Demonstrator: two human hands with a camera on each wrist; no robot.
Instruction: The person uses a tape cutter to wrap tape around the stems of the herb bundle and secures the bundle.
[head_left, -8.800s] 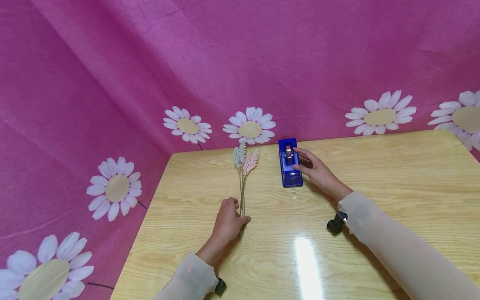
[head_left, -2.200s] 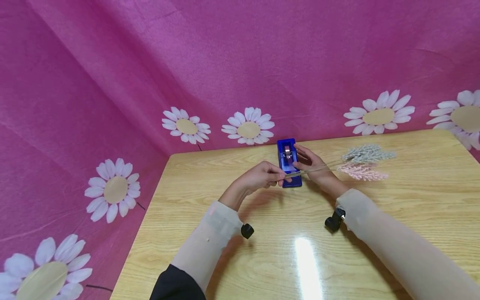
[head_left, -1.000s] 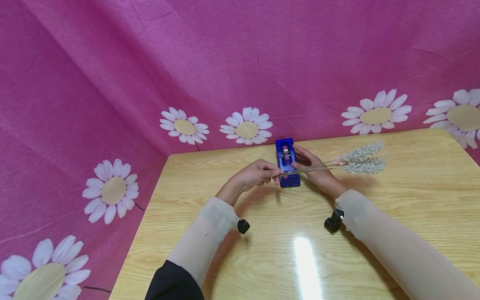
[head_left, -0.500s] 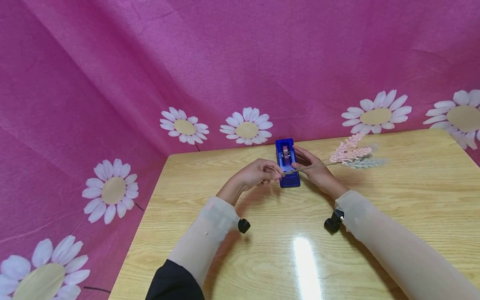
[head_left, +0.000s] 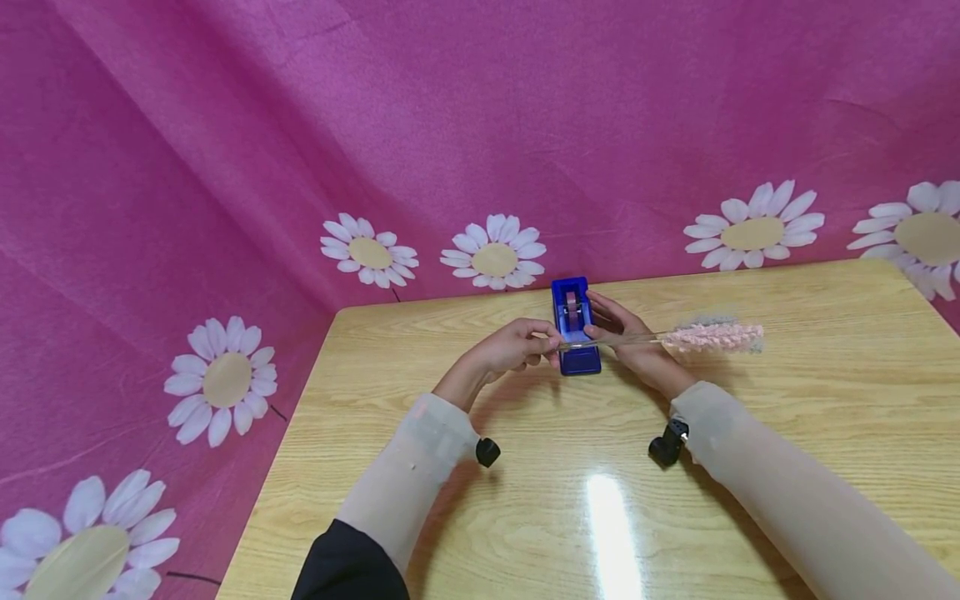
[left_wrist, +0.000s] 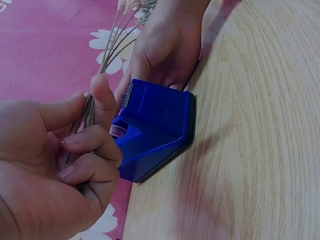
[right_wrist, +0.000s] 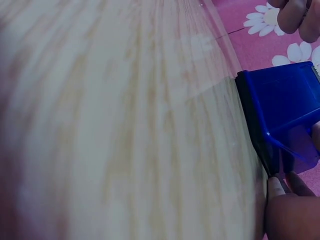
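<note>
My left hand pinches the thin stems of a small bunch of dried-looking flowers between thumb and fingers, its other fingers curled in. The stems cross level over the front of a blue tape dispenser, close by its toothed cutting edge. Their pink flower heads point right, past my right wrist, and partly cover the grey-green ones. My right hand grips the dispenser's right side, thumb and fingers spread along it. A tape roll sits inside the dispenser.
The dispenser stands at the back of a wooden table, near a pink cloth printed with white daisies. Black cameras hang at both wrists. Light glares off the tabletop in front.
The left hand has lifted the bunch off the table and brought its stems over the dispenser. Lately the bunch has turned, bringing the pink heads in front. The right hand stays on the dispenser.
</note>
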